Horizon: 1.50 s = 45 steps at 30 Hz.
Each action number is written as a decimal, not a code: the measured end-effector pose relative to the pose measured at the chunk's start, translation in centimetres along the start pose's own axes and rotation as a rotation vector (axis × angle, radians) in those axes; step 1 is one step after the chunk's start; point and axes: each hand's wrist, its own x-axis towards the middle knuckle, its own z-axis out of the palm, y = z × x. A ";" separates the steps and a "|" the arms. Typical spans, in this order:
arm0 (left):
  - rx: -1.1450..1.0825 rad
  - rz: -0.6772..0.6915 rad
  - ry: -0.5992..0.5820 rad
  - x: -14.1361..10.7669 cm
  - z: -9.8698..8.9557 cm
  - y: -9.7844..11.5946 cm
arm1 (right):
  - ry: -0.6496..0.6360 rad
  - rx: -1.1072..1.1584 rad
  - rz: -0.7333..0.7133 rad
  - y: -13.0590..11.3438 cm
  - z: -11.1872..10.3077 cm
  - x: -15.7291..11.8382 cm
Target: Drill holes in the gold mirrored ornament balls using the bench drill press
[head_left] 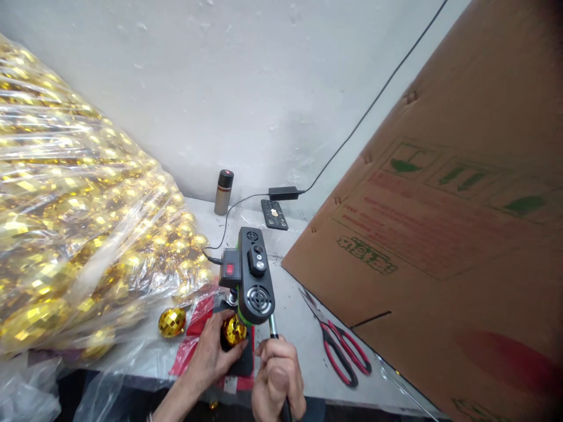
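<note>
Steadying, apparently, 1 gold faceted ball [234, 332] beneath the black machine [255, 275]: left hand [210, 351], fingers closed around its sides. Right hand [279, 378]: gripping the lever [273, 325], seemingly for control. 1 loose ball [172, 323]: on the counter [303, 357], left of the left hand, within easy reach.

we see 1 pale wall [185, 88] with scattered marks — soft light across it — and 1 pale work table [299, 346] against its foot.
</note>
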 end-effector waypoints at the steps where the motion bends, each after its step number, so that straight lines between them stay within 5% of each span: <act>1: -0.002 -0.002 0.001 0.0 0.0 0.0 | -0.005 -0.005 0.004 0.1 -0.1 -0.1; 28: -0.030 0.023 0.034 1.1 0.4 -0.6 | -0.034 0.005 0.030 2.4 0.3 -2.1; 36: -0.035 0.039 0.038 1.2 0.4 -1.0 | -0.025 -0.022 -0.056 3.1 0.7 -2.7; 41: -0.035 0.047 0.018 1.6 0.1 -0.7 | -0.101 -0.013 -0.101 1.7 0.0 -0.5; 45: -0.013 0.046 0.012 1.0 0.1 -0.7 | -0.158 -0.001 0.031 -1.4 -0.5 3.7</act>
